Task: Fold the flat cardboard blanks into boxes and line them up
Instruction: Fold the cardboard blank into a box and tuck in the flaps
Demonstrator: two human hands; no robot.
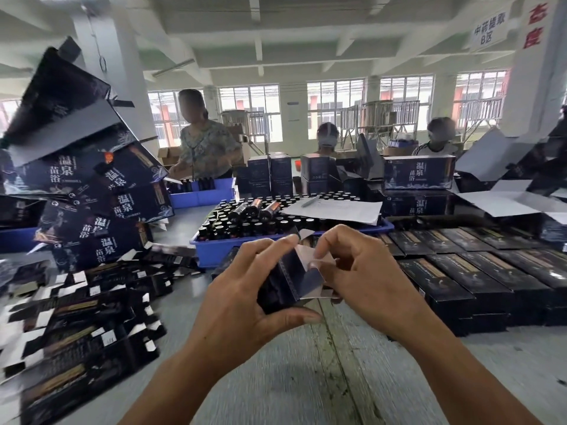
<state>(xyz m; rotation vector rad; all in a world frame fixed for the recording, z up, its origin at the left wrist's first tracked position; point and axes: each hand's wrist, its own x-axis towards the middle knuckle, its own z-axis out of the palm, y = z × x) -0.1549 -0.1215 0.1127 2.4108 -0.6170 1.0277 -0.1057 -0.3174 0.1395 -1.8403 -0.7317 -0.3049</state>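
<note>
2 bare forearms enter from the bottom edge, 1 per side, both uncovered up to the frame edge; no cuff or sleeve shows on either. Left hand [245, 289]: bare, short trimmed nails, thumbnail plainly visible, unpainted. Right hand [359, 265]: bare too, nails short where they show, most fingertips blurred or hidden so nail detail is unclear there. Knuckle creases and tendon lines stand out on the backs of both hands. Wrists slim, plain. Wide-angle lens stretches the forearms toward the lower corners. Rest of the body is out of view.
</note>
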